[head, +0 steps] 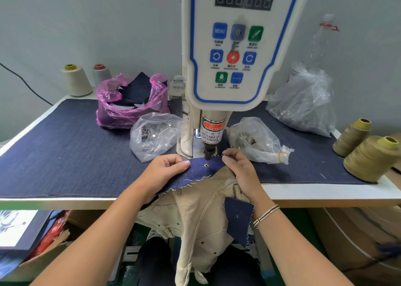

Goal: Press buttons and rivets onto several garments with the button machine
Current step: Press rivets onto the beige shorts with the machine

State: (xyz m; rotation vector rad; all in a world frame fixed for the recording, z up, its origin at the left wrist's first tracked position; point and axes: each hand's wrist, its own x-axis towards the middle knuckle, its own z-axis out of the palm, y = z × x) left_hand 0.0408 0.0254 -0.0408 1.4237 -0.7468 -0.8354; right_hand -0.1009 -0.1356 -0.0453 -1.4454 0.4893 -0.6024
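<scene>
Blue denim cloth covers the white work table (325, 191), and a pale grey wall stands behind it. Closest to the camera, a beige garment with small dark rivets (201, 220) hangs off the table's front edge and down over the person's lap. A small blue denim patch (238, 217) lies on it near the right wrist, which wears a thin silver bracelet (265, 215).

A bit further on, a dark blue denim piece with frayed white edges (196, 172) lies flat under the machine's black punch tip (207, 154). A small shiny rivet (206, 165) sits in it, right below the tip. The left hand (161, 174) pinches the left edge of this denim between thumb and fingers. The right hand (240, 168) pinches the right edge, where the denim meets the beige cloth.

Behind the hands stands the white button machine with blue and green keys (236, 53). Two clear plastic bags of metal bits (155, 137) lie on either side of it. Tan thread cones (368, 157) stand at the right. Further back are a pink bag of denim scraps (128, 103) and two pale thread cones (76, 80).
</scene>
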